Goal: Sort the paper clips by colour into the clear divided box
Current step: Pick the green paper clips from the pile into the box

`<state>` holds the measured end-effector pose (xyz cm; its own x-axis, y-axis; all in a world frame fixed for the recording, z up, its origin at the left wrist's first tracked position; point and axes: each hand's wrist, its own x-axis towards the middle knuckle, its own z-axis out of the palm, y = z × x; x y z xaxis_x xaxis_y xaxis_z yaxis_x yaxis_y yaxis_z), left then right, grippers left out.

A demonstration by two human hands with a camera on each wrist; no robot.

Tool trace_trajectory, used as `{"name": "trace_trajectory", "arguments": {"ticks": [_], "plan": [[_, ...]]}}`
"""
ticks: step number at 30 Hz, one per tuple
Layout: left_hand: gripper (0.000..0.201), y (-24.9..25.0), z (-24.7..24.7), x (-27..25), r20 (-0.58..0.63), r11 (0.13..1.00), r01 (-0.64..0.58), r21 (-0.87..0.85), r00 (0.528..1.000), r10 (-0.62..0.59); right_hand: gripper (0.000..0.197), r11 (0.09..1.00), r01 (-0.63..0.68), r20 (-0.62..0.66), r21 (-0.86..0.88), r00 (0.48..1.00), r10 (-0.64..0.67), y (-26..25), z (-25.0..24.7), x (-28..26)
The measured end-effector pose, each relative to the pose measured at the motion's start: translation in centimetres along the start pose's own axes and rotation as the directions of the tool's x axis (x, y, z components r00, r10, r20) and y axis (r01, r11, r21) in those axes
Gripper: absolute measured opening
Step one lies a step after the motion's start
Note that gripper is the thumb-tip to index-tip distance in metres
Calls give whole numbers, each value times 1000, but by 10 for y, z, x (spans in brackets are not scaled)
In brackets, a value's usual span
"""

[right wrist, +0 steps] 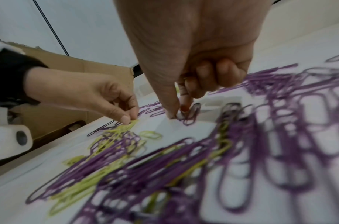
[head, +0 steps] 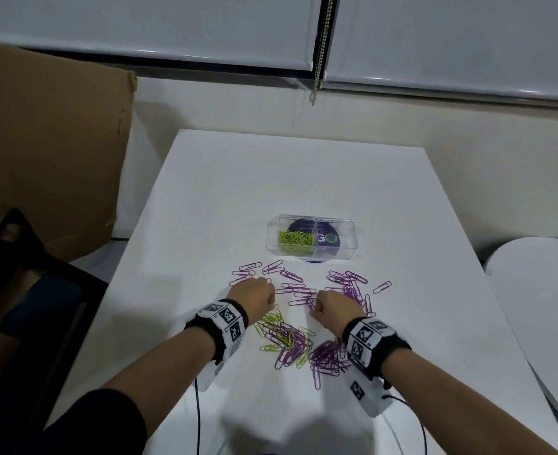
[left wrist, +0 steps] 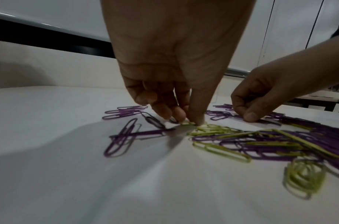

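Note:
The clear divided box (head: 346, 224) stands mid-table; its left compartment holds green paper clips (head: 295, 239), while the right one shows only a purple label beneath. Purple clips (head: 290, 287) lie scattered in front of it. A mixed green and purple heap (head: 287, 343) lies nearer me. My left hand (head: 272, 305) is down at the heap's far edge, thumb and fingers pinching a green clip (left wrist: 188, 123) that still touches the table. Beside it my right hand (head: 313, 310) pinches a purple clip (right wrist: 193, 112) between thumb and forefinger, with the other fingers curled.
A large cardboard box (head: 47, 152) stands left of the white table (head: 303, 165), with a dark chair (head: 24, 274) below it. A second white tabletop (head: 540, 290) sits at the right. Cables (head: 198, 418) trail from my wrist cameras over the near edge.

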<state>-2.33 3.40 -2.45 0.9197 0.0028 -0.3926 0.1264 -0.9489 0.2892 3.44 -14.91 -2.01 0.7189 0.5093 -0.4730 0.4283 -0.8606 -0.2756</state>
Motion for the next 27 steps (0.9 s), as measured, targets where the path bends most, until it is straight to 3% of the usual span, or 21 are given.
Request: {"name": "trace_trajectory", "arguments": {"ticks": [3, 7, 13, 19, 27], "plan": [[35, -8, 3, -5, 85, 993, -116, -11, 990, 116, 22, 996, 92, 14, -18, 996, -91, 9, -7, -7], [59, -13, 8, -10, 181, 977, -211, 41, 963, 201, 34, 949, 307, 146, -69, 944, -295, -7, -3, -15], [57, -13, 7, -13, 193, 973, -226, 42, 958, 214, 34, 878, 442, 171, -183, 894, -414, -32, 7, -20], [39, -10, 10, -14, 134, 977, -212, -14, 968, 212, 40, 953, 243, 84, -180, 969, -231, -17, 11, -24], [31, -2, 9, -9, 174, 988, -128, -87, 975, 141, 27, 987, 135, 108, -84, 986, -126, -7, 11, -19]]}}
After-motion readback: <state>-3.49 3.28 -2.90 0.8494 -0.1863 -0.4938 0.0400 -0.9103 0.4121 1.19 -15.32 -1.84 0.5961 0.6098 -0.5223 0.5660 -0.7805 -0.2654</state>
